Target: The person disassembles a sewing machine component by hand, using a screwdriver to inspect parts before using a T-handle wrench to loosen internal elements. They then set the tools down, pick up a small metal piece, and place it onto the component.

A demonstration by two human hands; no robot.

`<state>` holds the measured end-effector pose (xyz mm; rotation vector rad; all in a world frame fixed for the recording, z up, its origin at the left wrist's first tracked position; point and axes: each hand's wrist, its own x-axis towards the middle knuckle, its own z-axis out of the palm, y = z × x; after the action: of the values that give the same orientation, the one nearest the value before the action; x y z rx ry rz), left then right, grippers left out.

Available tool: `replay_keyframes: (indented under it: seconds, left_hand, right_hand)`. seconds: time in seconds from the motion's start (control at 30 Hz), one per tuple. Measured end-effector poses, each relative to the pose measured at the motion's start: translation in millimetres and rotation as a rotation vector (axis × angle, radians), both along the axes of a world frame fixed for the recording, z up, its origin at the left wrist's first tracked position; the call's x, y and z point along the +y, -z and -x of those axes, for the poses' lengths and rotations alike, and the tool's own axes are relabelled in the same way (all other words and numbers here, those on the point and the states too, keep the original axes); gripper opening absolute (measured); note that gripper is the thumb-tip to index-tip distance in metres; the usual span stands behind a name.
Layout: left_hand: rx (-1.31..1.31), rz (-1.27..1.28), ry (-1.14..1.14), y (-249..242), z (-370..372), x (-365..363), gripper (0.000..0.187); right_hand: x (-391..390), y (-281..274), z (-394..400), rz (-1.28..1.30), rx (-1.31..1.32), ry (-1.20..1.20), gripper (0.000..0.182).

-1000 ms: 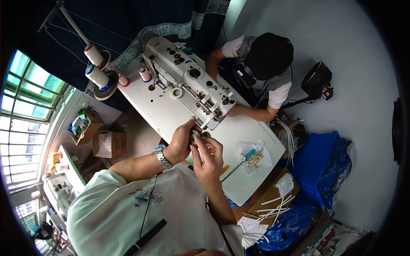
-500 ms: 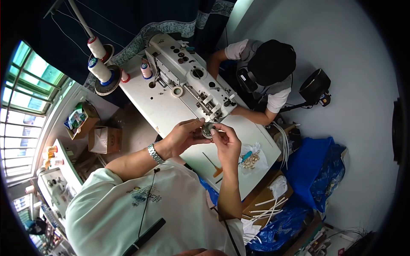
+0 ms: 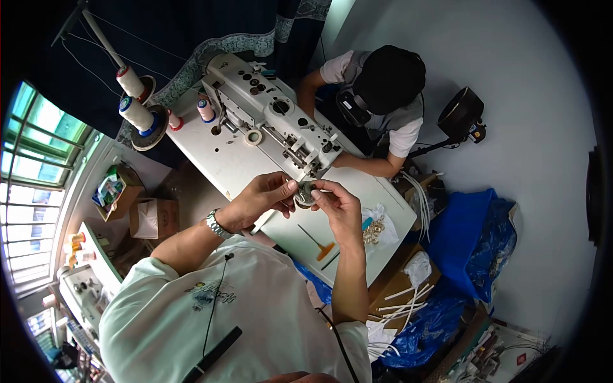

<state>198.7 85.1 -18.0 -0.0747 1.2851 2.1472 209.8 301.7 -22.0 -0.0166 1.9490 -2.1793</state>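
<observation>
A small round metal part (image 3: 304,194) is held between my two hands, above the front edge of the white table (image 3: 242,169). My left hand (image 3: 264,198), a steel watch on its wrist, pinches the part from the left. From the right, the thumb and fingers of my right hand (image 3: 338,207) grip it. Just beyond my fingertips stands a white sewing machine (image 3: 274,112) with its head end exposed. An orange-handled tool (image 3: 325,251) lies on the table below my hands. To the right, small brass-coloured pieces (image 3: 373,232) and a teal object (image 3: 366,223) rest on white plastic.
Across the table a person in a black cap (image 3: 391,80) has their arms around the machine's far side. Thread cones (image 3: 136,115) stand at the table's left end. Blue bags (image 3: 466,236) and a cardboard box (image 3: 402,271) are at the right. More boxes (image 3: 153,218) sit on the floor at left.
The round part has been turned so that its flat face shows more, and my fingers have shifted around it. The whole view has moved slightly.
</observation>
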Motion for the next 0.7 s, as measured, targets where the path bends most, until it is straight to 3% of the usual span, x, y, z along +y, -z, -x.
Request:
replay_keyframes:
  seconds: [0.7]
  left_hand:
    - [0.171, 0.26, 0.073, -13, 9, -2, 0.039]
  right_hand:
    - [17, 6, 11, 0.227, -0.125, -0.177, 0.024]
